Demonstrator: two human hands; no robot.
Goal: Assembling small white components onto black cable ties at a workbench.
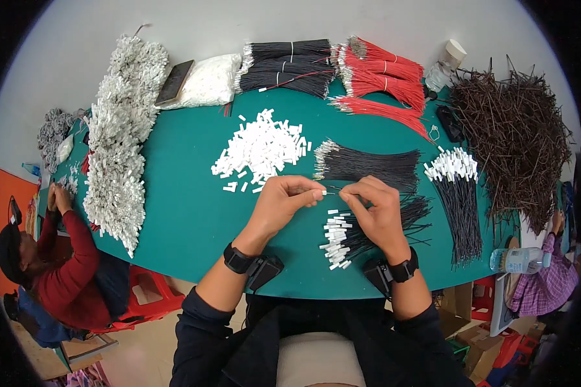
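Over the middle of the green table, my left hand (289, 201) pinches a small white plastic connector housing (323, 192) between thumb and fingertips. My right hand (376, 208) is closed on a thin dark wire (333, 188), its tip close to the housing; whether it enters the housing I cannot tell. Beyond my left hand lies a heap of loose white housings (261, 147). A bundle of black wires with bare metal ends (371, 166) stretches behind my right hand. Below that hand, black wires tipped with white housings (336, 240) lie in a bunch, partly covered by it.
Tied black (287, 64) and red wire bundles (384, 74) line the back. A phone (174, 82) rests against a white bag (208, 80). At left stands a long white connector pile (119, 135); at right, a brown wire heap (513, 135) and bottle (519, 260). Other people sit on both sides.
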